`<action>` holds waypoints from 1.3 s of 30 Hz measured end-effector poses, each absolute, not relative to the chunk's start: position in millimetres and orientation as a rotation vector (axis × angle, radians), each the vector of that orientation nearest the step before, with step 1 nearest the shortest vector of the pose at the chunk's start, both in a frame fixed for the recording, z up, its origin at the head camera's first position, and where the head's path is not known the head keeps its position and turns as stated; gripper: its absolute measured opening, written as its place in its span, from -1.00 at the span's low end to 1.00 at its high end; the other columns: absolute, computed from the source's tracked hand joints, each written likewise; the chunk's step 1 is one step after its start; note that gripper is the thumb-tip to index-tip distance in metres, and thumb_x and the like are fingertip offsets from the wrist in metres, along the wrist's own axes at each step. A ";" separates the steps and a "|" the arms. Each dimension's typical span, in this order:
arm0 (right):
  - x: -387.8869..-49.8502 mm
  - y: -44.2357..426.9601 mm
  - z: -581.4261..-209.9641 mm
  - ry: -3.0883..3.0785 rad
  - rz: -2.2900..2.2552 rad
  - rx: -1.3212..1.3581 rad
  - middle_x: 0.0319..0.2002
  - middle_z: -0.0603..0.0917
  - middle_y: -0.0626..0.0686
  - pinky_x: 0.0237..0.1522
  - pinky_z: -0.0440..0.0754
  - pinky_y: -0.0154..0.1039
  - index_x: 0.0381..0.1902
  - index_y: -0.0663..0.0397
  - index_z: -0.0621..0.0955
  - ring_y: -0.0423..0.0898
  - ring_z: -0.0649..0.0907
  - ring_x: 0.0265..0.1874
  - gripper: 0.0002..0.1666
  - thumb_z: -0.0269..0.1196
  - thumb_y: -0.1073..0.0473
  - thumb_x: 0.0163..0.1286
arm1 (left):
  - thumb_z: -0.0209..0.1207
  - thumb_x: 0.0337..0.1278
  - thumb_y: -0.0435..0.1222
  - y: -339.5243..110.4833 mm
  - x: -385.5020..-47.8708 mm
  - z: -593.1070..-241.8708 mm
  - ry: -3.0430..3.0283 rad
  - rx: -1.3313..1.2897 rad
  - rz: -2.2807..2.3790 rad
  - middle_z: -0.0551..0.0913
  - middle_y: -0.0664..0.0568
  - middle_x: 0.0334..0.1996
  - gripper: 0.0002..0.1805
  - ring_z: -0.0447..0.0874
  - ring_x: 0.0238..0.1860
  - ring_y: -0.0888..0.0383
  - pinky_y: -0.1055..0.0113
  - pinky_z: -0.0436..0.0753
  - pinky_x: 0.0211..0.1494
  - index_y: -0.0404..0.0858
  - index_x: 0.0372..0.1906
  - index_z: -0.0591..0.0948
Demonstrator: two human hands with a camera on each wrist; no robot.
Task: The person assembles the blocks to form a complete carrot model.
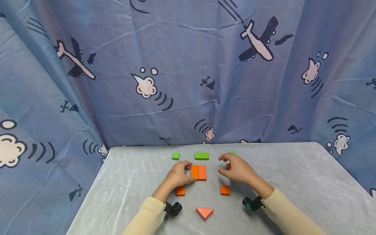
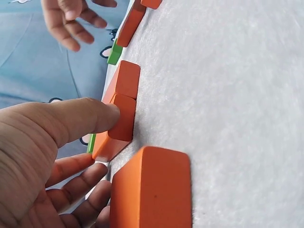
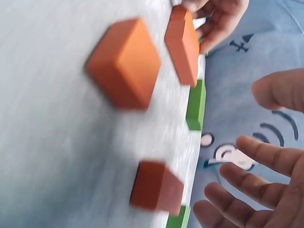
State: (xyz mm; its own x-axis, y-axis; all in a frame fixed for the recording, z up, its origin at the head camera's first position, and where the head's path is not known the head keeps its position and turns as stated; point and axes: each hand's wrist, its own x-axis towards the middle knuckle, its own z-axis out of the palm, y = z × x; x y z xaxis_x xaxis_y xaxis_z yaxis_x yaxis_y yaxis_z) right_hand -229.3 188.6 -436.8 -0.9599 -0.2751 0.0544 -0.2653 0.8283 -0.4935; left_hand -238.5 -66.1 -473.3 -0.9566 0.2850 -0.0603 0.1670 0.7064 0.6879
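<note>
Two orange rectangular blocks lie side by side, the left one (image 1: 194, 172) against the right one (image 1: 202, 173). My left hand (image 1: 177, 174) pinches the left block, its thumb on the near end and a finger at the far end; the left wrist view shows the thumb pressed on that orange block (image 2: 124, 118). To the right, my right hand (image 1: 239, 169) is held above the table with fingers spread and nothing in them. Partly hidden behind it is a small orange block (image 1: 228, 166). The right wrist view shows the same hand (image 3: 266, 190) touching no block.
Green blocks stand in a back row: a small one (image 1: 175, 156), a long one (image 1: 201, 156) and one (image 1: 232, 153) partly behind my right hand. Nearer are square orange blocks at left (image 1: 180, 191) and right (image 1: 225, 190), and an orange triangle (image 1: 204, 213) in front.
</note>
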 end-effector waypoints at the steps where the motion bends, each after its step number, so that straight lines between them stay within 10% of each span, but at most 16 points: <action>1: -228.4 192.2 -436.7 2.995 -0.776 -0.434 -0.03 0.63 0.16 -0.18 0.62 -0.04 0.01 0.08 0.61 0.02 0.63 -0.21 -0.52 0.36 0.01 0.15 | 0.47 -0.21 -0.20 -65.6 -238.7 -473.7 2.753 0.366 1.085 0.61 0.04 -0.11 -0.37 0.55 -0.06 0.09 0.14 0.52 0.12 -0.24 0.11 0.57; 22: -230.5 227.8 -451.5 2.907 -0.670 -0.397 0.06 0.55 0.28 0.00 0.58 0.12 0.13 0.23 0.56 0.13 0.59 -0.03 -0.24 0.51 0.15 -0.09 | 0.47 -0.19 -0.21 -61.8 -238.5 -474.9 2.763 0.350 1.056 0.59 0.04 -0.10 -0.38 0.53 -0.11 0.13 0.17 0.53 0.09 -0.24 0.11 0.59; 39: -241.4 224.4 -452.0 2.862 -0.684 -0.406 0.02 0.54 0.25 -0.18 0.57 -0.07 0.09 0.26 0.56 -0.04 0.54 -0.26 -0.26 0.50 0.30 -0.14 | 0.47 -0.18 -0.22 -61.7 -238.6 -471.2 2.761 0.329 1.039 0.60 0.01 -0.08 -0.35 0.47 -0.23 0.16 0.19 0.53 0.01 -0.27 0.14 0.56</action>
State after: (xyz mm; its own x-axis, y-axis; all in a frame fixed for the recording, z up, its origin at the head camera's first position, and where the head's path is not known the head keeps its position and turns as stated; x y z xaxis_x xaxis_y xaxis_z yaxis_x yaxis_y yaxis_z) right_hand -241.4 224.4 -452.0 -0.9483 -0.3009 -0.1014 -0.2225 0.8576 -0.4637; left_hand -238.6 -61.7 -471.2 -0.9606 0.2650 -0.0835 0.1442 0.7325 0.6653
